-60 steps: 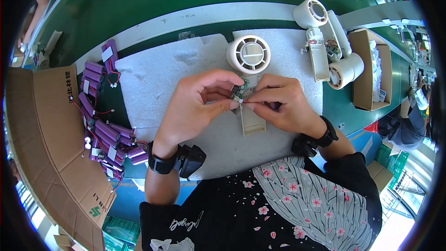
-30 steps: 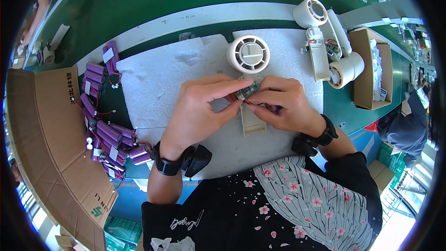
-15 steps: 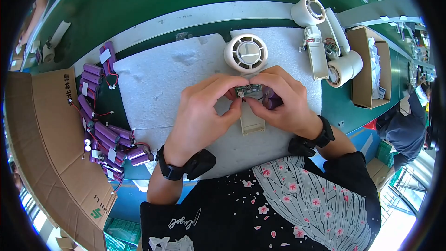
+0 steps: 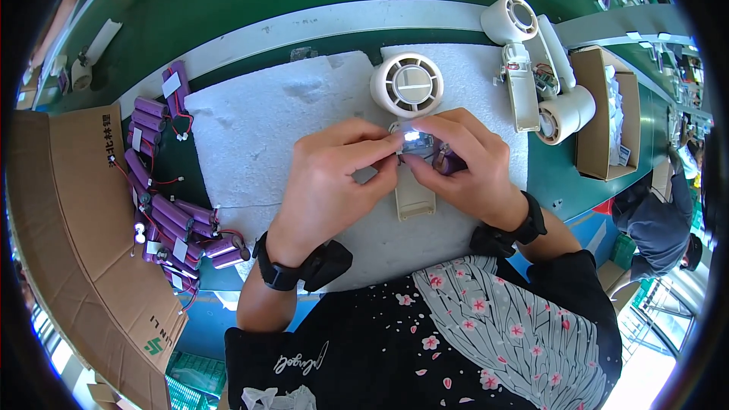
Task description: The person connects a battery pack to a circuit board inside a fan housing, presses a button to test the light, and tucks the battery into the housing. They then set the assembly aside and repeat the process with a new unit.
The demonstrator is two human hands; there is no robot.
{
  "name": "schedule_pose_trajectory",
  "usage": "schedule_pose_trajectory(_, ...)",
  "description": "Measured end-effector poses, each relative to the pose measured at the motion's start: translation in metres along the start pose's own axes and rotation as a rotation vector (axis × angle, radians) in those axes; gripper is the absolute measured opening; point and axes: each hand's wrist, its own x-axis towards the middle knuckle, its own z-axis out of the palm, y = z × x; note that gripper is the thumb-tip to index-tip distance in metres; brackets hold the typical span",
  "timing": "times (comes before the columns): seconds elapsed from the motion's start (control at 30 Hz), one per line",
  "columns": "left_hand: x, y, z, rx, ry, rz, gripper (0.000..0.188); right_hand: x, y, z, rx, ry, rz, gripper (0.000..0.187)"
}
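Over the open handle of a cream handheld fan [image 4: 407,86], both my hands meet at a small circuit board [image 4: 418,143]. My left hand [image 4: 334,171] pinches at the board's left edge; whether a plug sits between those fingertips is too small to tell. My right hand [image 4: 474,163] grips the board's right side with thumb and fingers. A purple battery [image 4: 453,162] shows under the right fingers, partly hidden. Bright glare covers part of the board. Below, the handle's hollow lower end [image 4: 415,203] lies on white foam [image 4: 262,118].
Purple battery packs with red wires [image 4: 173,212] are heaped at left beside a large cardboard box [image 4: 91,205]. More cream fans [image 4: 509,20] lie at the upper right, one with its handle open. Past them stands a small carton [image 4: 588,118]. Another person [image 4: 657,228] is at far right.
The board has tilted, its green face now washed out by a bright reflection. My hands stay nearly in place. The person at right has shifted.
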Motion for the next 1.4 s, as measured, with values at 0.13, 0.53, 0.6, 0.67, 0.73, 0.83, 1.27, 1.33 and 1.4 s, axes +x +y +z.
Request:
schedule_pose_trajectory(0.13, 0.000, 0.000, -0.001, 0.035, -0.008, 0.024, 0.024, -0.001, -0.002, -0.003, -0.033, -0.036, 0.033, 0.044)
schedule_pose_trajectory(0.53, 0.000, 0.003, 0.000, 0.082, -0.011, 0.033, 0.024, -0.003, -0.002, -0.002, -0.048, 0.006, 0.033, 0.042)
schedule_pose_trajectory(0.6, 0.000, 0.002, 0.001, 0.079, -0.002, 0.039, 0.024, -0.002, -0.003, -0.001, -0.046, 0.006, 0.037, 0.042)
schedule_pose_trajectory(0.67, -0.001, 0.002, 0.000, 0.081, -0.003, 0.040, 0.023, -0.002, -0.004, -0.001, -0.043, 0.009, 0.044, 0.041)
schedule_pose_trajectory(0.73, -0.001, 0.002, 0.000, 0.085, -0.007, 0.046, 0.023, -0.002, -0.005, -0.001, -0.046, 0.007, 0.050, 0.041)
schedule_pose_trajectory(0.83, 0.000, 0.002, 0.000, 0.076, -0.008, 0.045, 0.023, -0.002, -0.006, -0.002, -0.052, 0.008, 0.063, 0.041)
schedule_pose_trajectory(1.27, 0.000, 0.001, -0.002, 0.067, -0.027, 0.048, 0.023, -0.004, -0.010, -0.003, -0.052, -0.012, 0.087, 0.043)
schedule_pose_trajectory(1.33, 0.002, 0.000, -0.002, 0.064, -0.027, 0.052, 0.023, -0.003, -0.011, -0.005, -0.082, -0.044, 0.084, 0.043)
schedule_pose_trajectory(1.4, 0.003, -0.001, -0.002, 0.054, -0.028, 0.060, 0.023, -0.002, -0.009, -0.004, -0.092, -0.035, 0.061, 0.043)
